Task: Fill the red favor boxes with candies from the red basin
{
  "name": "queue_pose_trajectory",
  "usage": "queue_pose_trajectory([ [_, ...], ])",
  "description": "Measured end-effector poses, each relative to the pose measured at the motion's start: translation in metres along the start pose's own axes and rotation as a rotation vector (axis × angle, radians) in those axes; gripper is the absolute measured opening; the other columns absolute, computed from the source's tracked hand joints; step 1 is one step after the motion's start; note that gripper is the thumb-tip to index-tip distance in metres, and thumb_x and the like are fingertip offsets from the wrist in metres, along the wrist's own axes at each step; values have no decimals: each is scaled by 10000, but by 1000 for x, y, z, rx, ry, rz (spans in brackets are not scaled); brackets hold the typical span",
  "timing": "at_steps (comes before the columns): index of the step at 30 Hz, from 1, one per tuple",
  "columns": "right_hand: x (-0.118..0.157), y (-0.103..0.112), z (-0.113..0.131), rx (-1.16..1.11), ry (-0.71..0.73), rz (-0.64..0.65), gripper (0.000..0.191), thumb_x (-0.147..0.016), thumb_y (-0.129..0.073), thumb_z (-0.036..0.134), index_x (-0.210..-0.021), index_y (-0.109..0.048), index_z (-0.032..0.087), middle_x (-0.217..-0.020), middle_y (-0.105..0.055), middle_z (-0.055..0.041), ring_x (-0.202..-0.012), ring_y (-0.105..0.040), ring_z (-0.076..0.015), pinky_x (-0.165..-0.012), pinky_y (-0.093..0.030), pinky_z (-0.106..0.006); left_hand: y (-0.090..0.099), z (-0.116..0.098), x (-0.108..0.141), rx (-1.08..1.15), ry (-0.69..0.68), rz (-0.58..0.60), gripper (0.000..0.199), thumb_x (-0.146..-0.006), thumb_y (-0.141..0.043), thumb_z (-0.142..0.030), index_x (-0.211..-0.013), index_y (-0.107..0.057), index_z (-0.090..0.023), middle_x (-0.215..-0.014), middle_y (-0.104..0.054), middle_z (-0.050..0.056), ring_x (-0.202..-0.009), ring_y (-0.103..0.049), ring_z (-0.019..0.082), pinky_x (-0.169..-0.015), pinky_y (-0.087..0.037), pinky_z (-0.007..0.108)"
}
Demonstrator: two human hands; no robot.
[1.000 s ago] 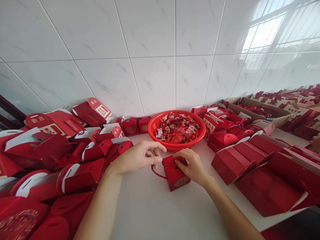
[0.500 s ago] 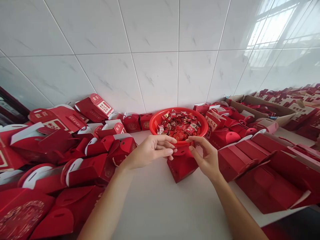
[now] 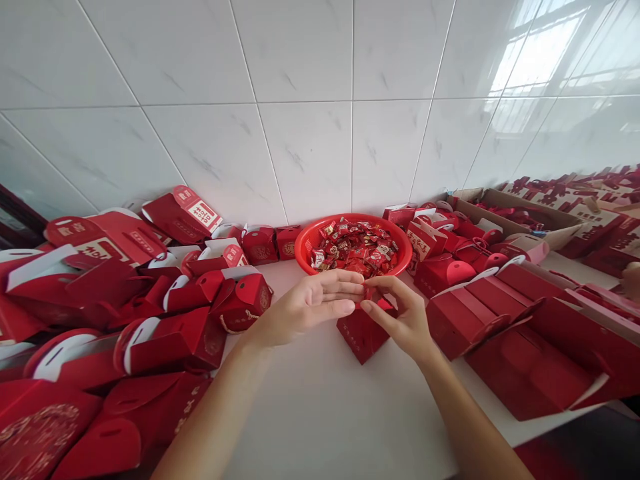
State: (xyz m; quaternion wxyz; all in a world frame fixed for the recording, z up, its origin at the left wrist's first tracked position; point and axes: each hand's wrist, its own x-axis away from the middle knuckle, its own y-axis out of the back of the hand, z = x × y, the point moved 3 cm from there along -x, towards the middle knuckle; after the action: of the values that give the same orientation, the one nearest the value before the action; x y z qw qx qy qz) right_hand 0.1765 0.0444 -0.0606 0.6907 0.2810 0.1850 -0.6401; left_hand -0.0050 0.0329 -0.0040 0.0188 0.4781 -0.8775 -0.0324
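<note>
A small red box [image 3: 364, 337] stands on the white table in front of a red basket [image 3: 301, 248] full of wrapped candies [image 3: 360, 247]. Over the box's top, my left hand [image 3: 320, 298] has its fingers extended and close together, palm turned inward, the thumb apart. My right hand [image 3: 403, 313] is beside it, thumb and forefinger closed round a small red piece at the box's top. Whether that piece is a flap or something loose cannot be made out. The fingertips of both hands nearly touch.
Many red gift boxes [image 3: 170, 340] crowd the left side. More boxes [image 3: 530, 360] stand on the right, with a cardboard tray [image 3: 565, 233] behind them. A tiled wall [image 3: 305, 160] rises at the back. Part of another person's hand [image 3: 631, 279] shows at the right edge.
My hands have come closer together over the box, and a red piece now shows at my right fingertips. The view has shifted slightly. Another person's hand has appeared at the right edge.
</note>
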Motion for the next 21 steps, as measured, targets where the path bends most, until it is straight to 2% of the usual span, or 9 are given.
queue_pose_trajectory([
  [4, 3, -7, -3, -11, 15, 13, 321, -827, -751, 269, -1121, -628, 233, -970, -697, -28, -819, -638, -159, -761, -551, -289, -1, 0, 2, -47, -7, 25, 407, -881, -695, -299, -1274, -622, -227, -1359, -633, 93, -1326, -534, 257, -1090, -463, 395],
  [9, 3, -9, -1, 23, 38, -24, 228, -871, -643, 180, -1095, -631, 219, -922, -700, -25, -780, -638, -145, -735, -550, -275, -4, 1, 1, -102, -7, -2, 435, -863, -708, -304, -1281, -631, -209, -1360, -633, 99, -1310, -550, 266, -1116, -438, 419],
  [14, 2, -6, -4, 96, 26, -91, 179, -889, -566, 181, -1039, -657, 219, -890, -722, -25, -766, -670, -154, -719, -556, -281, -2, 2, -1, -183, -13, -41, 410, -874, -685, -331, -1263, -639, -208, -1336, -652, 79, -1278, -576, 257, -1095, -459, 401],
  [21, 3, -7, -5, 97, -7, -118, 202, -875, -549, 184, -1042, -658, 215, -883, -731, -39, -779, -681, -168, -729, -566, -302, 4, 14, -7, -496, 40, -134, 510, -869, -660, -436, -1339, -595, -249, -1416, -597, 48, -1316, -537, 267, -1119, -432, 403],
])
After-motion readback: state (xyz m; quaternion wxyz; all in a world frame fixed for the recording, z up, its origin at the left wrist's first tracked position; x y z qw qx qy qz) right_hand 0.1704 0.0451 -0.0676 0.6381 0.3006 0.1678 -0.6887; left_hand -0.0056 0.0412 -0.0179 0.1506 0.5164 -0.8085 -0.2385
